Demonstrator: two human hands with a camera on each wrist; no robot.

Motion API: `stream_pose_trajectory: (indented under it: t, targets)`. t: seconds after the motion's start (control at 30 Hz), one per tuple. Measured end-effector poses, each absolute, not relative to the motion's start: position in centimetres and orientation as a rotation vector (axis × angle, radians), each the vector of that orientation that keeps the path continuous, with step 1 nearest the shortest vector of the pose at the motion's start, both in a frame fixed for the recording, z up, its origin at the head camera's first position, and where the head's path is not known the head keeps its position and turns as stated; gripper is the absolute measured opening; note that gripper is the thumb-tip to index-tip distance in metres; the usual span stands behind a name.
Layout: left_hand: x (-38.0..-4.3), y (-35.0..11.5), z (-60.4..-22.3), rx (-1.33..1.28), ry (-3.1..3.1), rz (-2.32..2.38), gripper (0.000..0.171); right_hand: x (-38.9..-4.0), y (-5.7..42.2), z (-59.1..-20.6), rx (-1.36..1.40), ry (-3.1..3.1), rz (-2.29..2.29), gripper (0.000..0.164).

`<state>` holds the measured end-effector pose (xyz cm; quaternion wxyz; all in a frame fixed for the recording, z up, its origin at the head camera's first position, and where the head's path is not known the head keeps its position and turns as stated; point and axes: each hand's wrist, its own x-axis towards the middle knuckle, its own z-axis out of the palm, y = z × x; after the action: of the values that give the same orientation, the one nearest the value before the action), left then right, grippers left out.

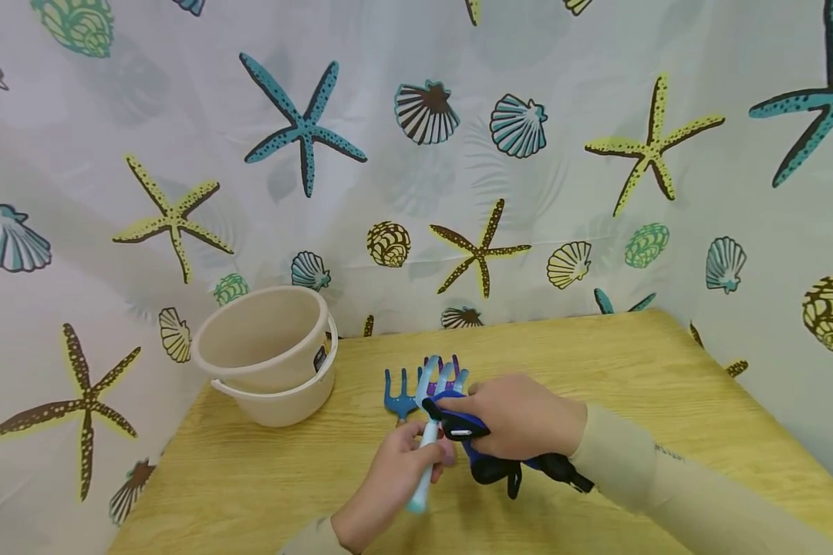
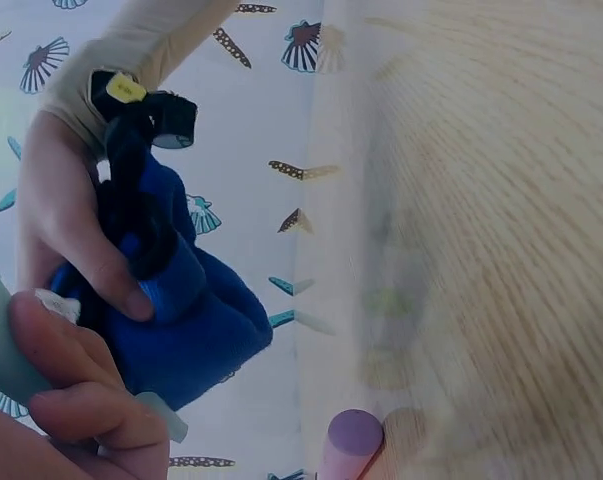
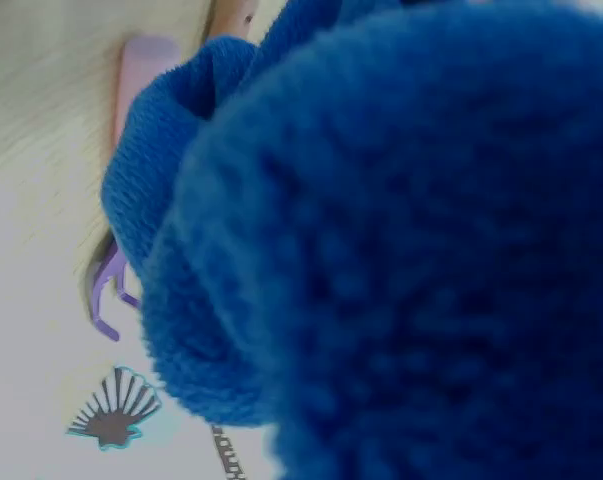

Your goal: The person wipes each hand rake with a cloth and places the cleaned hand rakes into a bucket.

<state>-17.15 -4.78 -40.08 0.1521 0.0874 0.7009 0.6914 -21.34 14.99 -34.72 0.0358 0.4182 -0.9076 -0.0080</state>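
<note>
My left hand (image 1: 391, 468) grips the pale blue handle of a hand rake (image 1: 423, 482), its light tines pointing up and away from me. My right hand (image 1: 527, 416) holds a bunched blue fleece cloth with black straps (image 2: 206, 335) against the rake's neck, just above the left fingers. In the right wrist view the blue fleece (image 3: 431, 260) fills most of the picture and hides the right fingers. Behind the held rake lie a blue hand rake (image 1: 401, 403) and a purple-tined one (image 3: 109, 285) with a pink handle, partly covered in the head view.
Two cream buckets (image 1: 281, 405), one nested in the other, stand at the table's back left with a handle hanging down. The wooden table (image 1: 597, 362) meets a curtain (image 1: 416, 177) printed with starfish and shells at the back and sides.
</note>
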Motion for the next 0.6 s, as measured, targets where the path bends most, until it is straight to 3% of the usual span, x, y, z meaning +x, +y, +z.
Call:
stream_pose_trajectory:
  t: [0.13,0.37,0.6]
  targets:
    - [-17.3,-4.6,-40.4,0.250,1.984,1.999,0.030,-20.8,15.3,-34.4,1.301,-2.796,0.018,0.057]
    - [-17.1,-4.5,-39.7,0.234,2.018,1.991,0.045,-21.2,16.3,-34.1,1.089,-2.684,-0.081,0.059]
    - [-17.1,-4.7,-39.6,0.205,2.057,2.011,0.037,-21.5,16.5,-35.2,1.084,-2.703,-0.096,0.060]
